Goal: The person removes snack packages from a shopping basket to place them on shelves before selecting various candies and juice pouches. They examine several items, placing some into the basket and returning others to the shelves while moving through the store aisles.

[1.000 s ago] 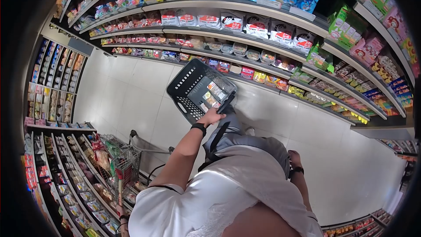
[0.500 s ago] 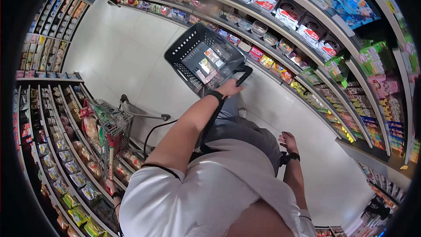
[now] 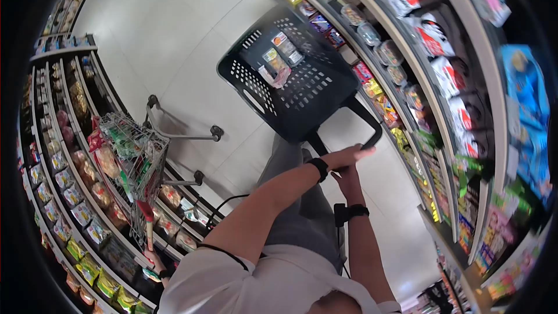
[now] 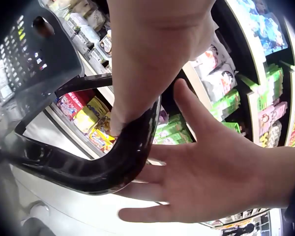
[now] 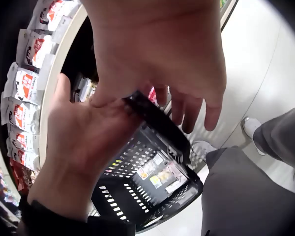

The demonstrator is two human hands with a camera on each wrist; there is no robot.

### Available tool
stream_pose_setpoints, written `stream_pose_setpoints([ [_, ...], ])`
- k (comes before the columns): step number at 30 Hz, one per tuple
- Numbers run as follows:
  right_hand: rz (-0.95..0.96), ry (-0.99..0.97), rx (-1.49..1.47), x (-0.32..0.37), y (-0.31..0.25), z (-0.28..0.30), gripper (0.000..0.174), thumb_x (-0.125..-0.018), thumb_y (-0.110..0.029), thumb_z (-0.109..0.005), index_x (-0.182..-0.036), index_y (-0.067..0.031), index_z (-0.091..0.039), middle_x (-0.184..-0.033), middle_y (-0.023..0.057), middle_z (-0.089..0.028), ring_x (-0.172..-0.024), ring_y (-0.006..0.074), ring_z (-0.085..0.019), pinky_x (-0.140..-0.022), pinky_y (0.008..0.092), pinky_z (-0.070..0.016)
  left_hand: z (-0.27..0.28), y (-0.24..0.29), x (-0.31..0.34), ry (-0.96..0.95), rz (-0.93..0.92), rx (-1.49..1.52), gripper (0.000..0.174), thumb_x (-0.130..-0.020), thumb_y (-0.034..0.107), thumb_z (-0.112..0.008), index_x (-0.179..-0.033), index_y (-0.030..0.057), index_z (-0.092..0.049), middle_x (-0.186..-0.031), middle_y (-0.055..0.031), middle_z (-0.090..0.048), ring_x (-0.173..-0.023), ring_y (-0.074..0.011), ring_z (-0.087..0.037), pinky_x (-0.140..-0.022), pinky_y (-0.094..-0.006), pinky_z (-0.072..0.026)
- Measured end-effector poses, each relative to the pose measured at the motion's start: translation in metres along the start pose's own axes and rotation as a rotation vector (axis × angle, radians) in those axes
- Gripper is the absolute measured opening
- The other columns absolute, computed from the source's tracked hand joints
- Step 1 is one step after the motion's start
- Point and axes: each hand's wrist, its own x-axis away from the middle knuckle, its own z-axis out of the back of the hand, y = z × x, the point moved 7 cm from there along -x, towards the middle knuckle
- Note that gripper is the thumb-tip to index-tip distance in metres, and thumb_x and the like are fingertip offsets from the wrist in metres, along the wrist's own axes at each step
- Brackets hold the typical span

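A dark grey shopping basket hangs by its black handle from my left hand, which grips the bar. Inside the basket lie several packaged items with labels. My right hand is right at the same handle, just below the left. In the left wrist view the right hand has its fingers spread out straight beside the bar, palm showing. From the right wrist view, the left palm lies under the handle, its fingers partly hidden by the right hand.
Shelves of bagged sweets run close along the right. A metal shopping cart with goods in it stands at the left, another person's hand on its handle. Beyond it are more stocked shelves. Pale tiled floor lies between.
The basket has risen closer to me and turned, with its handle swung to the right. My right hand has moved from beside my hip up to the handle. The view has turned.
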Motion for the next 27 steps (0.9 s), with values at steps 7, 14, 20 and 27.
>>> stream_pose_setpoints([
  [7,0.063,0.305,0.142,-0.028,-0.039,-0.001,0.042,-0.102,-0.041,-0.051,-0.082,-0.0051,-0.058,-0.079,0.0077,-0.060,-0.080,0.0192,-0.058,-0.081,0.0361,-0.0476,0.160,0.018,-0.080,0.124,-0.268,-0.173,0.054,-0.098,0.053,-0.049,-0.120,0.0079,-0.068,-0.126,-0.0125,-0.064,-0.122,-0.0204,-0.055,-0.108,-0.0334,-0.0360],
  [14,-0.034,0.546,0.095,-0.036,-0.047,0.044,0.037,-0.103,-0.035,-0.052,-0.079,-0.0065,-0.053,-0.073,0.0066,-0.054,-0.071,0.0203,-0.052,-0.081,0.0370,-0.0468,0.538,-0.111,-0.152,0.962,0.178,-0.336,0.046,-0.085,0.035,-0.058,-0.114,0.0005,-0.066,-0.118,-0.0253,-0.064,-0.112,-0.0405,-0.061,-0.095,-0.0483,-0.0482],
  [20,-0.109,0.678,0.006,-0.036,-0.048,0.073,0.025,-0.101,-0.023,-0.050,-0.081,-0.0090,-0.052,-0.072,0.0042,-0.052,-0.070,0.0194,-0.052,-0.078,0.0401,-0.0457,0.694,-0.147,-0.147,1.114,0.369,-0.806,0.073,-0.080,0.044,-0.067,-0.137,0.0039,-0.044,-0.134,-0.0251,-0.052,-0.122,-0.0437,-0.053,-0.102,-0.0501,-0.0442],
  [27,-0.102,0.388,1.065,-0.045,-0.088,0.013,0.010,-0.090,0.003,-0.055,-0.089,-0.0015,-0.047,-0.082,0.0127,-0.047,-0.076,0.0268,-0.047,-0.074,0.0354,-0.0425,0.685,-0.160,-0.185,1.009,0.350,-0.636,0.070,-0.074,0.024,-0.074,-0.135,0.0037,-0.046,-0.132,-0.0225,-0.050,-0.121,-0.0466,-0.052,-0.100,-0.0509,-0.0461],
])
